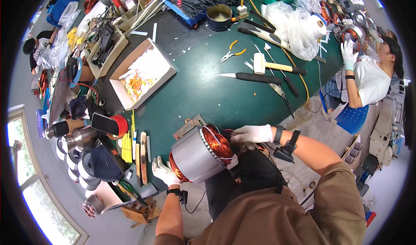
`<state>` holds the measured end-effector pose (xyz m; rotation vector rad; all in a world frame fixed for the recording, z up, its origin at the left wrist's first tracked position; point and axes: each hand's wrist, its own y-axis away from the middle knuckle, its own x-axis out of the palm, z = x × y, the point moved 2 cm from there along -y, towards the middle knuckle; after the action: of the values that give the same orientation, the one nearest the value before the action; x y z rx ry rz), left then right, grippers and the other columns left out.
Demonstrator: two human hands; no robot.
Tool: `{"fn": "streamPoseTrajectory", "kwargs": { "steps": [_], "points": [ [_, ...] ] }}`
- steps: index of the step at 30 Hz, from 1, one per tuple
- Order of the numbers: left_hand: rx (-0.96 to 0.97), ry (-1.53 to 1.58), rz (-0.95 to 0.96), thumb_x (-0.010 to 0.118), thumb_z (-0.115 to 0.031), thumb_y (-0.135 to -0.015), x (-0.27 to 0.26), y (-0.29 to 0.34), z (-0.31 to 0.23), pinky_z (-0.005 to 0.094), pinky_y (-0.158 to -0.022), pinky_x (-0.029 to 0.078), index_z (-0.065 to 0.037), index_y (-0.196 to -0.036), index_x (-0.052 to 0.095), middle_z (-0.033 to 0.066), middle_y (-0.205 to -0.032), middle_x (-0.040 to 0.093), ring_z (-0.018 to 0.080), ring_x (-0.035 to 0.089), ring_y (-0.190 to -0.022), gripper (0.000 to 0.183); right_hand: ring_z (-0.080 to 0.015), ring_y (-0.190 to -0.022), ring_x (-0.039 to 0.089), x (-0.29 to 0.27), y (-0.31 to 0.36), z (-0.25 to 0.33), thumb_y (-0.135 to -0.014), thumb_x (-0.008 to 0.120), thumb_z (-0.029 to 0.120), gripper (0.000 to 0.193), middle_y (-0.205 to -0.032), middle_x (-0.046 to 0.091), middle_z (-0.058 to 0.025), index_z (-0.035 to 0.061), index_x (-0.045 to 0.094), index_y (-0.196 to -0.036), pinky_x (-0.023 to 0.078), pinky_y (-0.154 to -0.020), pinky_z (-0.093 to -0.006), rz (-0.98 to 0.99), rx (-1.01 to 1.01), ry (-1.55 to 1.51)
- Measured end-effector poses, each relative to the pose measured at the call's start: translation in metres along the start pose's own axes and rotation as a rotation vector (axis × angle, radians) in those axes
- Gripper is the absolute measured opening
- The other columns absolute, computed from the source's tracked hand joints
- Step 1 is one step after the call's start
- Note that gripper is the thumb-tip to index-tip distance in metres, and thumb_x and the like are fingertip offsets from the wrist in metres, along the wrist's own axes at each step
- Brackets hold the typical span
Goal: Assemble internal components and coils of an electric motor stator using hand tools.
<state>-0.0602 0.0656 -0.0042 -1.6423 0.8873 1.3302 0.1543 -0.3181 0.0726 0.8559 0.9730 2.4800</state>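
A grey motor stator (197,155) lies on its side at the near edge of the green table. Bundled copper windings (216,145) bulge from both of its ends, and pale cord shows on the right-hand bundle. My left hand (164,172), in a white glove, grips the stator by its left end at the copper. At the opposite end my gloved right hand (253,135) is closed beside the windings, its fingers bent toward the coil. Whatever those fingers pinch is too small and partly hidden. A flat worn piece (189,126) sits just behind the stator.
Pliers (232,52), a white-headed mallet (277,66) and a black-handled knife (251,77) lie farther back. A cardboard box (161,74) holds white and orange scraps. Wooden sticks (143,158) and yellow sleeving (126,147) lie left. Another person (372,67) works at far right.
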Motion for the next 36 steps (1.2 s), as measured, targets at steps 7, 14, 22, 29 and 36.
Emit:
{"fn": "streamPoseTrajectory", "kwargs": {
  "steps": [7, 14, 22, 29, 36],
  "points": [
    [-0.049, 0.076, 0.048, 0.067, -0.01, -0.087, -0.016, -0.002, -0.003, 0.0534, -0.112, 0.037, 0.001, -0.137, 0.057, 0.0208, -0.139, 0.054, 0.0406, 0.047, -0.133, 0.052, -0.007, -0.06, 0.038, 0.008, 0.07, 0.032, -0.108, 0.054, 0.035, 0.039, -0.072, 0.043, 0.0039, -0.0017, 0.066, -0.109, 0.035, -0.053, -0.0265, -0.131, -0.063, 0.085],
    [-0.07, 0.048, 0.038, 0.069, -0.013, -0.086, -0.02, -0.002, -0.004, 0.0528, -0.112, 0.036, -0.003, -0.136, 0.058, 0.0187, -0.139, 0.055, 0.0384, 0.048, -0.133, 0.053, -0.0339, -0.086, 0.071, 0.009, 0.097, 0.064, -0.101, 0.058, 0.035, 0.034, -0.096, 0.074, -0.0146, 0.0054, 0.071, -0.111, 0.055, -0.077, -0.047, -0.182, -0.201, 0.936],
    [-0.092, 0.113, 0.063, 0.072, -0.014, -0.085, -0.035, -0.007, -0.004, 0.052, -0.112, 0.039, -0.004, -0.134, 0.06, 0.0201, -0.138, 0.057, 0.0401, 0.05, -0.131, 0.051, -0.0456, -0.097, 0.067, 0.033, -0.019, 0.09, -0.096, 0.055, 0.022, 0.029, -0.102, 0.072, -0.0245, 0.0066, 0.074, -0.112, 0.054, -0.086, -0.0491, -0.099, -0.2, 1.178],
    [-0.153, 0.535, 0.235, 0.067, -0.006, -0.091, -0.088, 0.01, 0.022, 0.045, -0.11, 0.043, 0.001, -0.134, 0.055, 0.0209, -0.127, 0.059, 0.0383, 0.056, -0.122, 0.045, -0.0247, -0.073, 0.063, 0.007, -0.068, 0.017, -0.094, 0.065, 0.02, 0.025, -0.086, 0.073, -0.0141, -0.0008, 0.068, -0.108, 0.053, -0.071, -0.0398, 0.012, -0.416, 0.81],
    [-0.481, 0.62, 0.333, 0.064, -0.006, -0.097, -0.136, 0.084, 0.067, 0.0365, -0.095, 0.051, 0.0, -0.122, 0.063, 0.0136, -0.107, 0.067, 0.0234, 0.065, -0.1, 0.026, -0.0087, -0.061, 0.053, -0.002, 0.044, 0.072, -0.101, 0.062, 0.024, 0.026, -0.069, 0.063, -0.0008, 0.0003, 0.074, -0.102, 0.046, -0.059, -0.0282, -0.161, -0.057, 0.451]
  ]
}}
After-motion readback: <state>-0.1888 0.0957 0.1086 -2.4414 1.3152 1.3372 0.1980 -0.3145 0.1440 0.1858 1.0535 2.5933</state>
